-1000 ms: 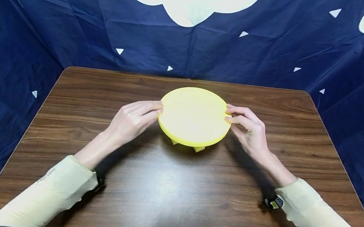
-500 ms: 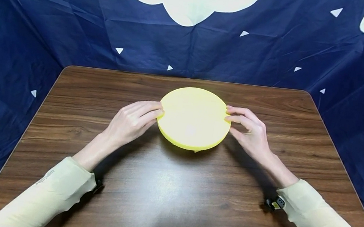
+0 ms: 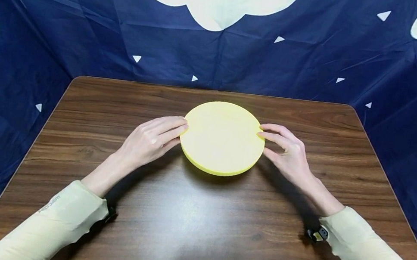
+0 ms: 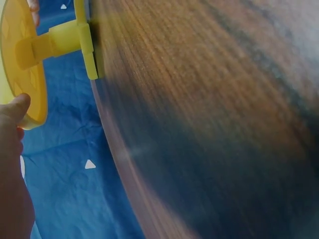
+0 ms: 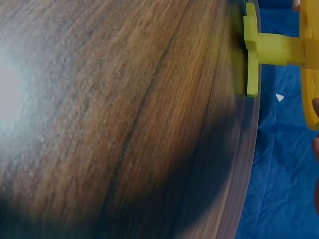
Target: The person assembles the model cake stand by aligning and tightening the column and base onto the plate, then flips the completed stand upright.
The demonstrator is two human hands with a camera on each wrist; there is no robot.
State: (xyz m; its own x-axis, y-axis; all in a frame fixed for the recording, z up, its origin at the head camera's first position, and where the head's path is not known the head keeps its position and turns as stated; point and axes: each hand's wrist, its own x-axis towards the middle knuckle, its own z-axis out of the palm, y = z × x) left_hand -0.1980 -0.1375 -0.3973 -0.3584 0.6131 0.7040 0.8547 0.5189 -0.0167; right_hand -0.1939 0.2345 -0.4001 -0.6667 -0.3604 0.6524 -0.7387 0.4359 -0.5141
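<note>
A yellow round-topped pedestal stand [image 3: 223, 138] is at the middle back of the table. Its short stem [image 4: 65, 39] and flat splayed foot [image 5: 252, 55] show in the wrist views, the foot close over the wood. At the left rim of the disc, my left hand [image 3: 149, 138] pinches it, fingertips at the top edge and thumb against the underside. Opposite, my right hand [image 3: 288, 150] holds the right rim with two fingertips on the top edge and the thumb lower down at the side. From the head view the disc hides stem and foot.
The brown wood-grain table [image 3: 188, 231] has rounded back corners. A dark blue cloth [image 3: 164, 46] with white cloud and triangle shapes hangs behind and on both sides. Pale sleeves [image 3: 65, 212] cover both forearms, with a small dark device [image 3: 318, 234] near the right cuff.
The disc's front rim has dropped lower in the head view, and the feet that showed beneath it are now hidden. Both hands have kept hold of the rim.
</note>
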